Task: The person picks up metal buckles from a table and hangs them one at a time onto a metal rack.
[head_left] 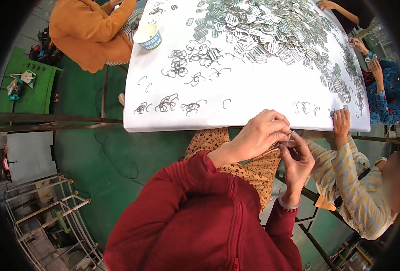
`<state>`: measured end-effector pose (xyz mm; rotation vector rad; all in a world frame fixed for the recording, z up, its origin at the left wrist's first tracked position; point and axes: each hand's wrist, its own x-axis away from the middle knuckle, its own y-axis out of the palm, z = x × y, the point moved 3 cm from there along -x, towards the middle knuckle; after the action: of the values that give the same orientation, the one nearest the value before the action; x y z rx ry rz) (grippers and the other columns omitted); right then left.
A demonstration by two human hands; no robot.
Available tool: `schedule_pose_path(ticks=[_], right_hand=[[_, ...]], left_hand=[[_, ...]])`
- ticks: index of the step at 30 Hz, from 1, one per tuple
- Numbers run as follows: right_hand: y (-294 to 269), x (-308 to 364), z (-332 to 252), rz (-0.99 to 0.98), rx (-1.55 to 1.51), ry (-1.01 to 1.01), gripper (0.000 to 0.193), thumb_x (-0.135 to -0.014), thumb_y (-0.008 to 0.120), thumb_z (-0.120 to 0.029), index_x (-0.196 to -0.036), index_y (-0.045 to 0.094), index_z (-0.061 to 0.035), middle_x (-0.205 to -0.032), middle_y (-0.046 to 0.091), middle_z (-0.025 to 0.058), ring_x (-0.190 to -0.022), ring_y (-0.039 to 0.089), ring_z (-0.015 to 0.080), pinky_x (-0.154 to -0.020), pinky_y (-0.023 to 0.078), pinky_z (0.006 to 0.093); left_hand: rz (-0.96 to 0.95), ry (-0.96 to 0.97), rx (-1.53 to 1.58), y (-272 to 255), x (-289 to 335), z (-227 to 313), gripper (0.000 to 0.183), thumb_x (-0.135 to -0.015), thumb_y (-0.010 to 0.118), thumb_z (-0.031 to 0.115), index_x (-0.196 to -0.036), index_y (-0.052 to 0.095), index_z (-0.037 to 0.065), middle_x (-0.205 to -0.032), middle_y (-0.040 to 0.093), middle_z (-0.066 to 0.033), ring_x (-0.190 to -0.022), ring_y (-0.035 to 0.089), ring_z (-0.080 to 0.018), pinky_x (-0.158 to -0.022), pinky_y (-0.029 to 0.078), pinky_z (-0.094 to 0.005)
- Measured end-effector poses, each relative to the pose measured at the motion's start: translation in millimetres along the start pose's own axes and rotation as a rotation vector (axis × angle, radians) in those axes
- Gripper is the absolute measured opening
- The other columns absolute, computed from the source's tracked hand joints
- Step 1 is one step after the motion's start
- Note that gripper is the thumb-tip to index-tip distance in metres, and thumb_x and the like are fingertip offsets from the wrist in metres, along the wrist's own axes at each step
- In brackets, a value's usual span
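Note:
My left hand (264, 133) and my right hand (297, 159) meet just off the near edge of the white-covered table (173, 123), above my lap. The fingertips of both are pinched together around a small dark piece (277, 145). Fingers cover most of it, so its kind cannot be made out. Beyond my hands, on the table, lie a few thin curved dark wire pieces (304, 107). Further left are small tangled clusters of similar wires (167, 104), and a lone bent wire (226, 104) lies between.
A big heap of slotted oval metal pieces (267, 31) covers the far table. A paper tub (148, 37) stands at the far left. A co-worker in orange (87, 31) sits there; others' hands (341, 122) work along the right. A metal frame (55, 212) stands at lower left.

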<state>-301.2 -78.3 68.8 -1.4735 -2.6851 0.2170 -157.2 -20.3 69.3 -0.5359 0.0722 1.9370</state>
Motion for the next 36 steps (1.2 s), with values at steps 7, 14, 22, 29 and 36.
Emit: schedule_pose_path(ticks=[7,14,22,29,36], right_hand=[[-15.7,-48.4,-16.6,-0.075,0.077,-0.019,0.044,-0.081,0.062,0.005,-0.124,0.052,0.0032,-0.082,0.066,0.0103,-0.074,0.061,0.0111,-0.063,0.05,0.0225],[77.2,-201.9,53.0,-0.209,0.498,-0.522,0.04,-0.079,0.058,0.002,-0.118,0.058,-0.0052,-0.112,0.06,0.017,-0.104,0.058,0.0297,-0.085,0.048,0.0337],[116.3,-229.1,64.7,-0.23,0.976,-0.645,0.032,-0.074,0.052,0.005,-0.105,0.059,0.0043,-0.099,0.06,0.0221,-0.081,0.057,0.038,-0.071,0.05,0.0376],[38.9,-138.7,29.2,-0.096,-0.349,0.126,0.026,-0.086,0.05,0.002,-0.11,0.058,0.0079,-0.088,0.062,0.0119,-0.072,0.061,0.0159,-0.061,0.057,0.0293],[-0.6,-37.6,-26.5,-0.004,-0.219,-0.069,0.026,-0.08,0.062,0.007,-0.106,0.06,0.0063,-0.09,0.064,0.008,-0.081,0.062,0.0131,-0.07,0.052,0.0244]], left_hand=[[-0.031,-0.134,0.11,-13.4,5.1,4.5,0.012,-0.082,0.065,0.009,-0.089,0.06,0.001,-0.084,0.064,-0.0101,-0.079,0.063,-0.023,-0.069,0.048,-0.0315],[-0.02,-0.074,0.058,-16.8,10.1,2.9,0.013,-0.082,0.065,0.011,-0.09,0.061,0.003,-0.084,0.063,-0.0097,-0.079,0.062,-0.0244,-0.071,0.047,-0.0327],[-0.041,-0.17,0.156,-21.0,23.0,4.3,0.011,-0.086,0.059,-0.001,-0.097,0.057,0.0,-0.091,0.063,-0.0076,-0.088,0.061,-0.015,-0.078,0.049,-0.0273],[-0.01,-0.117,0.209,-10.0,12.5,0.2,0.01,-0.085,0.058,-0.005,-0.095,0.056,-0.002,-0.086,0.06,-0.0069,-0.084,0.059,-0.0108,-0.076,0.048,-0.0245],[-0.001,-0.223,0.193,-6.8,4.8,4.6,0.013,-0.085,0.062,0.004,-0.095,0.058,-0.002,-0.085,0.065,-0.0085,-0.082,0.062,-0.011,-0.07,0.049,-0.0259]])
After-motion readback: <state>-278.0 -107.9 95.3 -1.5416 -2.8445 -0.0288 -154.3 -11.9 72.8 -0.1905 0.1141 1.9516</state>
